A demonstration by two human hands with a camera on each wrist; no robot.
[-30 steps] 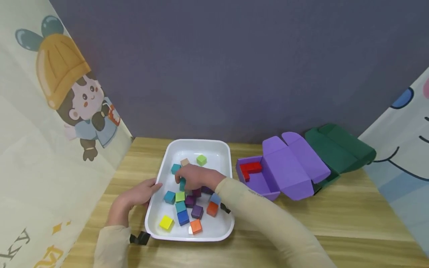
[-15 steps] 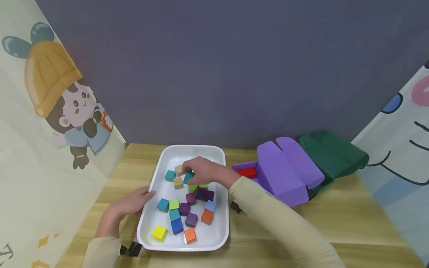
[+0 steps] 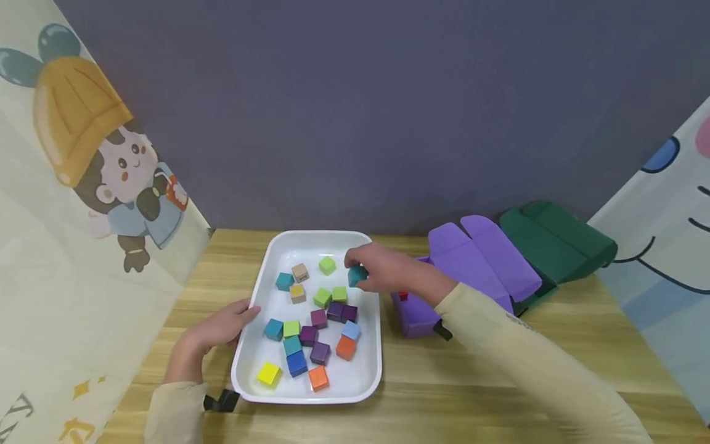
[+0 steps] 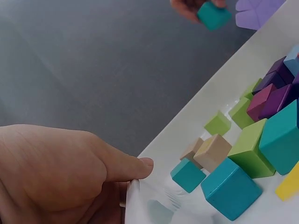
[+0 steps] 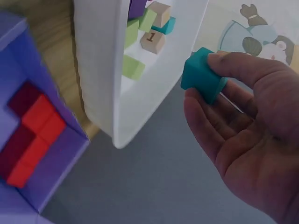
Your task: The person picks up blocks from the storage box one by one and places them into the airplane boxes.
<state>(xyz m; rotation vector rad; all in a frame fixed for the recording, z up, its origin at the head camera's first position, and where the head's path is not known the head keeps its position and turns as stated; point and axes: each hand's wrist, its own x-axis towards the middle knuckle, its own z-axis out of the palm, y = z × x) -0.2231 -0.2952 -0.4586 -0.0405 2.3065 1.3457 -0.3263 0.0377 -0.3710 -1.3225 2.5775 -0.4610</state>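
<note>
My right hand (image 3: 383,268) pinches a teal cube (image 5: 202,73) between thumb and fingers. It is above the right rim of the white tray (image 3: 363,382), near the tray's back corner. A further teal edge shows behind the cube in the right wrist view; I cannot tell whether it belongs to a second one. At the tray's left side my left hand (image 3: 224,324) grips the rim, its thumb (image 4: 135,168) on top and the other fingers mostly hidden below. Inside the tray lie several loose cubes, among them a yellow cube (image 3: 269,374) and a blue cube (image 3: 296,364).
Right of the tray stands an open purple box (image 3: 416,320) with red blocks (image 5: 32,133) inside, partly hidden by my right arm in the head view. Behind its raised lid is a dark green box (image 3: 560,243). A dark grey wall (image 3: 355,111) rises behind the table.
My right hand has lifted the teal cube from among the others and carried it rightward to the tray's right rim. The left hand keeps its hold on the tray.
</note>
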